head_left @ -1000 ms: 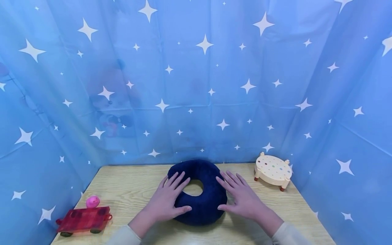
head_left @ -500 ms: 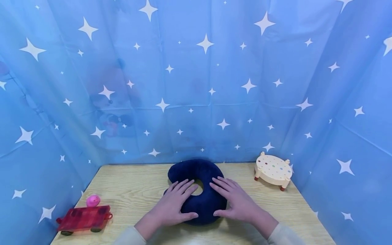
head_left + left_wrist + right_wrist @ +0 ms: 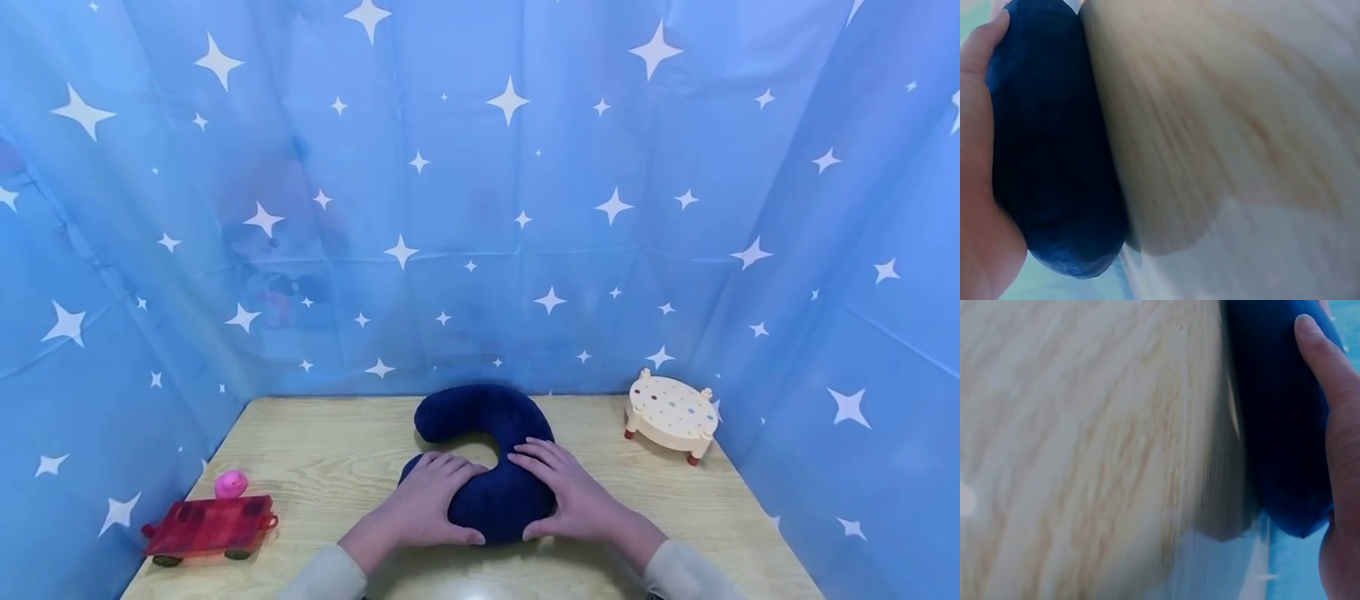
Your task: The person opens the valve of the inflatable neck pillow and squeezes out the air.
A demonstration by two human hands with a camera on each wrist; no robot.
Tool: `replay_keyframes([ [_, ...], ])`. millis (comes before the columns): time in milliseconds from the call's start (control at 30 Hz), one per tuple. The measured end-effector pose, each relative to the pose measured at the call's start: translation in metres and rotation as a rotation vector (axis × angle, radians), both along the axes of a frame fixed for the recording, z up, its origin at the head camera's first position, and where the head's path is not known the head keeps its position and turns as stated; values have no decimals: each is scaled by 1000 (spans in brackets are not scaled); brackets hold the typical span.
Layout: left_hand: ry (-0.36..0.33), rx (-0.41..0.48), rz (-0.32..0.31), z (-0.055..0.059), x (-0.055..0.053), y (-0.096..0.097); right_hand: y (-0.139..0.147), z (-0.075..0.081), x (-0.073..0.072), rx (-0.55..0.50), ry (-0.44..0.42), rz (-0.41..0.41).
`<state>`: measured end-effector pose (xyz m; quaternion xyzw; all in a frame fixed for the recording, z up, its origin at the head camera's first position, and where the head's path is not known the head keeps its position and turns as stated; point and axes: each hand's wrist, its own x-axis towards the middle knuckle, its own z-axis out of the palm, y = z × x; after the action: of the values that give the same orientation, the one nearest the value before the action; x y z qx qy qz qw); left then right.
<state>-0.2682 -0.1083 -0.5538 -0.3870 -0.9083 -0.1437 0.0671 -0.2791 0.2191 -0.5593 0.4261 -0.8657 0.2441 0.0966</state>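
Head view: left hand (image 3: 431,504) and right hand (image 3: 576,500), fingers partly curled, hold the neck pillow (image 3: 517,421) at its near and right sides, grip apparently complete, any lift indeterminable.

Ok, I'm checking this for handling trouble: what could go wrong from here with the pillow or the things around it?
Both hands, left and right, are on the near part of the navy pillow; if lifted, its free far end might sag or swing.

The wheeled red cart stands near the table's left edge; a bump could roll it off.
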Motion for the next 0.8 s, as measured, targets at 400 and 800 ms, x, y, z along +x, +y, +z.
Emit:
replay_keyframes([
  [400, -12, 56, -1, -2, -2, -1, -5, -1, 2, -72, 33, -23],
  [800, -93, 136, -26, 6, -12, -23, -23, -1, 20, -62, 104, -94],
])
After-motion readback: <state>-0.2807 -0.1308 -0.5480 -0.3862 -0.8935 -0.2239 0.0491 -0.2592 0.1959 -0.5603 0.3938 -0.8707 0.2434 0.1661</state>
